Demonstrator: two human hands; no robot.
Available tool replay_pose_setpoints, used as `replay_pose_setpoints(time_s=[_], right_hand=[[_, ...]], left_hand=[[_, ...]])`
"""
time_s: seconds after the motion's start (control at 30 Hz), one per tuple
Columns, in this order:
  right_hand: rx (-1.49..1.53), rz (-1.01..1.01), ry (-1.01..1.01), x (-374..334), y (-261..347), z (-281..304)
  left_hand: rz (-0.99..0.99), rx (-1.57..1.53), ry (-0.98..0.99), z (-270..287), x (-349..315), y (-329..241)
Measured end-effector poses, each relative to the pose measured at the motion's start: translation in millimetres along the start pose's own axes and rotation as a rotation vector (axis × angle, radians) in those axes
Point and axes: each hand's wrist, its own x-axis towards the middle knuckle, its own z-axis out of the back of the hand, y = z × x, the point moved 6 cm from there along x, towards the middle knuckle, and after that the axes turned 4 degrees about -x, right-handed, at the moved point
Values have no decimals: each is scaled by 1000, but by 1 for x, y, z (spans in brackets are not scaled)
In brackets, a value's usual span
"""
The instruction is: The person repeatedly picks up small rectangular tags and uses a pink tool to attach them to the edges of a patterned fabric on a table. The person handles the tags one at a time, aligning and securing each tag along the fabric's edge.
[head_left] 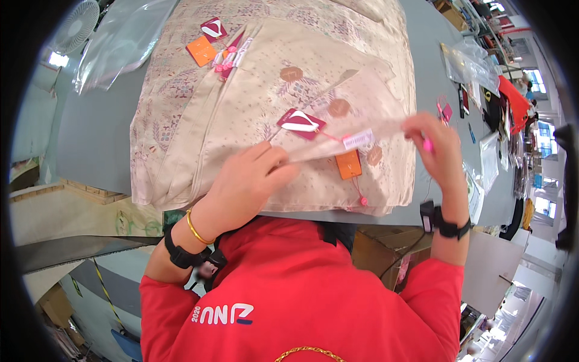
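Observation:
Several layers of pale beige patterned cloth [181,114] lie stacked on the grey table in front of me. My left hand [247,184] is closed on one end of a lifted cloth edge [386,131], and my right hand [435,148] pinches its other end, so the strip stretches between them. A small pink object [428,145] shows at my right fingers; its kind is unclear. On the strip sits a white label [359,140]. A maroon hang tag [301,123] lies beside it, and an orange tag [348,165] with a pink seal [363,201] hangs below.
Farther left on the cloth are another maroon tag [213,29] and orange tag [201,51]. Clear plastic bags [120,45] lie at the table's far left, with more plastic [470,63] at the right. A blue pen-like item [471,133] lies right of my right hand.

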Motion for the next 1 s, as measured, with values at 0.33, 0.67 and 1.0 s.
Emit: replay_pose_setpoints(time_s=[0.33, 0.67, 1.0], right_hand=[[-204, -104, 218, -154, 39, -73], [61, 132, 26, 108, 8, -87], [-37, 239, 310, 296, 5, -186]], left_hand=[[-48, -104, 195, -27, -22, -11], [311, 339, -245, 25, -3, 79], [169, 211, -141, 2, -11, 77]])
